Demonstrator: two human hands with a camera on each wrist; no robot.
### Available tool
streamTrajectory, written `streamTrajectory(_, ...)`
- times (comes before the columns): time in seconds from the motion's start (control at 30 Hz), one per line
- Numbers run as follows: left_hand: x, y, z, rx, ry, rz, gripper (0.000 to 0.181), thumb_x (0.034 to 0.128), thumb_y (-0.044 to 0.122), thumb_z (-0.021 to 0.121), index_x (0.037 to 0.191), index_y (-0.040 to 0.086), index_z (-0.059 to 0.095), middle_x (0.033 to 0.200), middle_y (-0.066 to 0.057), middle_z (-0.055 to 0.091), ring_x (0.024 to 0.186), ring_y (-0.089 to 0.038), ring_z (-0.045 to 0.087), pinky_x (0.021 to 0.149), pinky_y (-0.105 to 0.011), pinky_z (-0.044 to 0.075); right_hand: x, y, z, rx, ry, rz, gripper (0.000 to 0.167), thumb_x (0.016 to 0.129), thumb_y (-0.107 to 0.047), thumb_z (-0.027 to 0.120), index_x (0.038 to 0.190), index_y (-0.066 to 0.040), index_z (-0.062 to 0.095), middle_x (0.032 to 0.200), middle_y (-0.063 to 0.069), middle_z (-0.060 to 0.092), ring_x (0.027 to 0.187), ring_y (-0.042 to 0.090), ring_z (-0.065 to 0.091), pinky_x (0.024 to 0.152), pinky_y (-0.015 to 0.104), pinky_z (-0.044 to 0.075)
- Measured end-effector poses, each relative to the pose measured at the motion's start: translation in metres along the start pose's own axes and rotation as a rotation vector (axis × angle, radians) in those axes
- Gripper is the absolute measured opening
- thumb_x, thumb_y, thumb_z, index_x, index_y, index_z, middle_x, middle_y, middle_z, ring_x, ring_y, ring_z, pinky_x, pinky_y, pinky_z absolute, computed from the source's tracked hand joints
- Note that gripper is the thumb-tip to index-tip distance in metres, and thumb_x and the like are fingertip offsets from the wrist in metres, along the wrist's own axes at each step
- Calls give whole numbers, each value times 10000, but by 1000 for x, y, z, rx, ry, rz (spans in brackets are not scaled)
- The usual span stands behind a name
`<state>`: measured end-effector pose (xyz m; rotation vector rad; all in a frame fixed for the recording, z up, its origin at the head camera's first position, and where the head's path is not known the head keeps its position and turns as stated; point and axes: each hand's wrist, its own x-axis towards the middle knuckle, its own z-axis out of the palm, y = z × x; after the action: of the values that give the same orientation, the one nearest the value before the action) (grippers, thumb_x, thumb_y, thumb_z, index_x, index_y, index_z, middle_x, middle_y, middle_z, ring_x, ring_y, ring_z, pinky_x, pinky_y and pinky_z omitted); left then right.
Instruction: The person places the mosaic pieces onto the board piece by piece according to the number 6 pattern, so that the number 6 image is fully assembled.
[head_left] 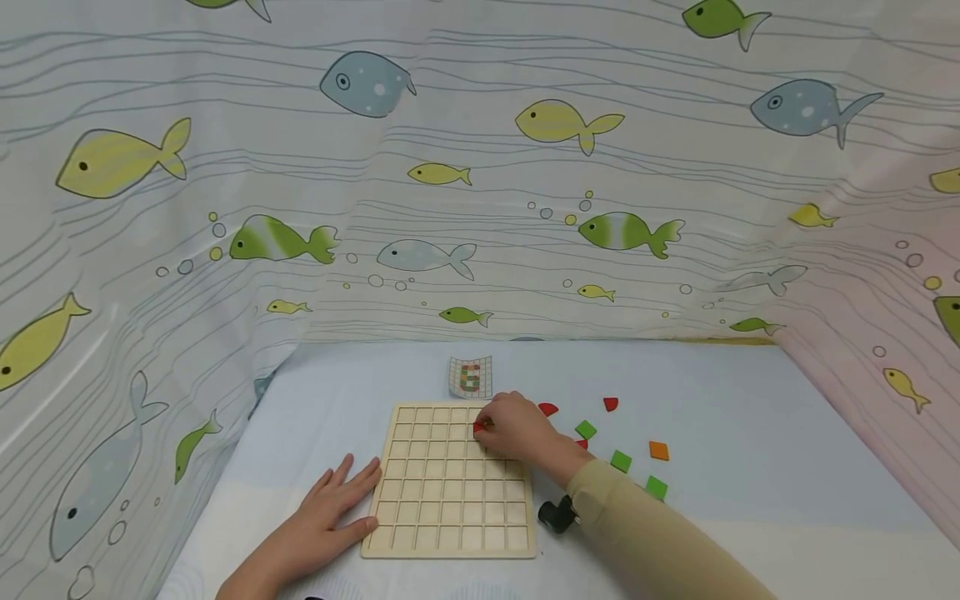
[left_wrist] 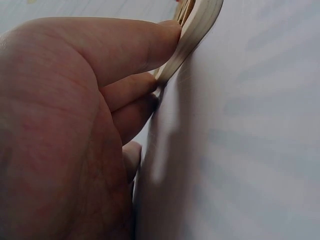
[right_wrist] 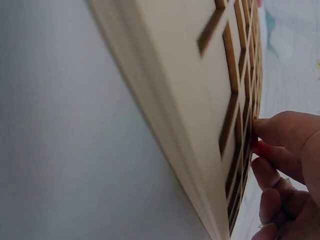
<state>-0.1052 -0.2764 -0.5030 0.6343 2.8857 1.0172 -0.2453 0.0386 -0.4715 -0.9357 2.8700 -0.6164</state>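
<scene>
The right hand (head_left: 517,427) pinches a glossy red piece (head_left: 477,428) at one o'clock on the pale, gridded board (head_left: 432,490). The left hand (head_left: 333,504), fingers spread, touches the board's nine-o'clock edge.

grid board (head_left: 452,490): wood, matt | fish-print backdrop (head_left: 480,196): smooth, faintly glossy | pattern card (head_left: 470,378): paper | sleeve (head_left: 645,521): matt cloth

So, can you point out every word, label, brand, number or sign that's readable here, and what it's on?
"6", probably: a figure of coloured squares on the small gridded card, too small to be certain.
No other text is readable: the wooden board shows only grid lines, the backdrop only drawings.
</scene>
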Motion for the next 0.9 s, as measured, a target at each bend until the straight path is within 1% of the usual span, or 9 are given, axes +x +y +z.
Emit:
streamTrajectory(0.17, 0, 0, 1, 18, 10, 11, 652, 934, 398, 659, 1462, 58, 487, 1540, -69, 392, 1436, -489, 173, 1104, -153, -99, 5, -1, 5, 29, -12, 5, 81, 901, -226, 723, 896, -173, 784, 777, -142, 655, 797, 67, 564, 739, 243, 506)
streamTrajectory(0.33, 0, 0, 1, 16, 16, 9, 652, 927, 398, 666, 1460, 65, 492, 1536, -64, 400, 1430, -497, 183, 1104, -153, -89, 6, -4, 9, 74, -24, 34, 102, 909, -251, 732, 877, -174, 792, 734, -155, 648, 717, 45, 558, 647, 214, 491)
streamTrajectory(0.43, 1, -1, 1, 13, 6, -2, 657, 929, 404, 663, 1467, 72, 485, 1541, -56, 393, 1438, -483, 174, 1104, -154, -90, 6, -6, 10, 91, -25, 64, 114, 908, -262, 738, 846, -179, 786, 702, -159, 628, 664, 41, 543, 596, 207, 472)
streamTrajectory(0.53, 1, -2, 0, 12, -5, -18, 664, 929, 412, 660, 1473, 76, 478, 1547, -46, 384, 1452, -457, 160, 1115, -176, -88, 5, -7, 10, 103, -17, 80, 108, 904, -259, 745, 836, -183, 781, 696, -160, 622, 645, 42, 539, 583, 208, 469)
streamTrajectory(0.63, 1, -3, 0, 8, -9, -25, 666, 928, 412, 660, 1474, 76, 476, 1549, -43, 384, 1455, -453, 154, 1122, -191, -83, 4, -8, 9, 110, -27, 87, 94, 906, -254, 742, 882, -177, 791, 738, -154, 648, 679, 50, 555, 617, 209, 484)
streamTrajectory(0.7, 1, -4, 1, 5, -11, -25, 666, 929, 409, 661, 1474, 74, 475, 1549, -43, 383, 1455, -454, 153, 1115, -179, -86, 2, -8, 8, 111, -45, 94, 106, 906, -250, 739, 938, -168, 798, 796, -141, 675, 733, 58, 565, 663, 213, 499)
streamTrajectory(0.8, 1, -4, 1, 3, -12, -20, 667, 929, 407, 663, 1472, 68, 475, 1548, -47, 382, 1452, -460, 155, 1100, -152, -96, -1, -9, 4, 116, -77, 105, 177, 893, -242, 743, 1033, -147, 793, 901, -108, 707, 819, 76, 568, 730, 233, 511)
streamTrajectory(0.83, 1, -4, 1, -2, -15, -25, 669, 929, 410, 662, 1472, 68, 475, 1548, -46, 379, 1454, -458, 151, 1096, -148, -100, -2, -9, 3, 117, -87, 101, 187, 889, -230, 741, 1047, -143, 789, 910, -92, 711, 835, 89, 566, 735, 244, 512)
streamTrajectory(0.9, 1, -4, 1, -9, -20, -37, 672, 929, 418, 658, 1473, 69, 473, 1550, -43, 376, 1457, -454, 142, 1117, -186, -91, -6, -9, 0, 113, -97, 90, 243, 881, -216, 736, 1106, -131, 773, 966, -69, 716, 875, 102, 573, 753, 254, 509)
